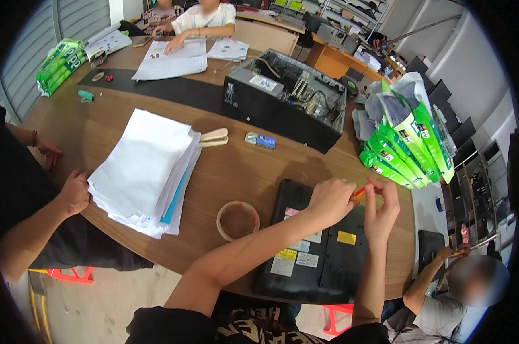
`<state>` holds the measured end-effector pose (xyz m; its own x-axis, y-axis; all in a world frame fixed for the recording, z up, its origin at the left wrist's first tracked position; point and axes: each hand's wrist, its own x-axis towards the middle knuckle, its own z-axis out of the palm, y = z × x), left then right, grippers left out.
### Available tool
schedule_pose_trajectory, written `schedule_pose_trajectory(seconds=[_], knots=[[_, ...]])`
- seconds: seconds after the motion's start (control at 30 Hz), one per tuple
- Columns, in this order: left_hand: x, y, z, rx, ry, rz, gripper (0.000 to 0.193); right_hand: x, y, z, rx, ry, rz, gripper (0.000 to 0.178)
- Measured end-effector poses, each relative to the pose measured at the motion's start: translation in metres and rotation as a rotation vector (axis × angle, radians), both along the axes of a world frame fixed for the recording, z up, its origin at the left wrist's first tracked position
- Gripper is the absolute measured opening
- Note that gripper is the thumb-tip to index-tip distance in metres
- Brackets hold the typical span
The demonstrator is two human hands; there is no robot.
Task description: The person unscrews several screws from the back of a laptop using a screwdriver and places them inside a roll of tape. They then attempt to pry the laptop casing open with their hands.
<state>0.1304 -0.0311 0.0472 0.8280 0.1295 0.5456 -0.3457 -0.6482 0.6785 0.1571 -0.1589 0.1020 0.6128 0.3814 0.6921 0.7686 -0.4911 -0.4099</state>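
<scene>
left hand (331, 202) and right hand (381, 209) pinch an orange object (360, 192). an upturned laptop (322, 258) lies at the tabletop's (228, 178) near edge.

Your left hand (331, 202) and right hand (382, 210) cover the ends of the orange item (360, 192), possibly a tool. Your left forearm (256, 246) hides part of the black laptop (338, 280). The near edge cuts off your black sleeves (170, 327). At far left, the red object (108, 78) is too small to identify. At near right, a person's head (478, 281) is blurred.
</scene>
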Motion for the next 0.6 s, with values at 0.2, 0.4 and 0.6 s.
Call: schedule_pose_trajectory(seconds=[0.2,0.4,0.6], knots=[[-0.006,0.008,0.007,0.003,0.135,-0.081,0.024,-0.019,-0.006,-0.002,-0.032,0.01,0.012,0.022],[-0.007,0.026,0.016,0.022,0.244,-0.306,0.022,-0.026,-0.008,0.003,0.028,0.156,0.119,0.022],[0.003,0.004,0.004,0.019,0.232,-0.11,0.028,-0.015,-0.011,-0.011,0.173,0.217,0.115,0.016]])
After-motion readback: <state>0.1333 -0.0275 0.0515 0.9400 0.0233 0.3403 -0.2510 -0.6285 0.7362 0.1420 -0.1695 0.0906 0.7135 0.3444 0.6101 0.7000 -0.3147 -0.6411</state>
